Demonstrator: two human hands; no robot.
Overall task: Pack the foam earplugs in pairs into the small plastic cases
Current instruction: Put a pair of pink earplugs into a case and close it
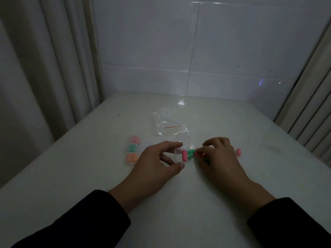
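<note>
Both hands rest on a pale counter [89, 176] in dim light, dark sleeves [80, 221] at the wrists. The left hand [154, 161] lies palm down with thumb and forefinger spread apart, framing a small clear case [177, 153] that sits open on the counter just beyond the thumb tip; nothing is pinched between the fingers. A pink earplug [184, 155] lies right beside that case, touching or almost touching its edge, and two green earplugs [191, 153] lie just to its right. The right hand [219, 156] is curled over, its fingertips drawn together on a pink plug [197, 153] at the counter surface; another green plug [207, 160] peeks out under the fingers. A lone pink plug [238, 152] lies to the right of that hand, a little apart. Behind the open case stands another clear case [183, 140], whose contents I cannot make out. To the left, three filled cases sit in a touching row running away from the person: the pink one [134, 139] farthest, the green one [132, 148] in the middle, the orange one [131, 158] nearest. A crumpled clear bag [168, 124] lies farther back, with a white tiled wall [197, 51] beyond and curtains [44, 68] on the left.
</note>
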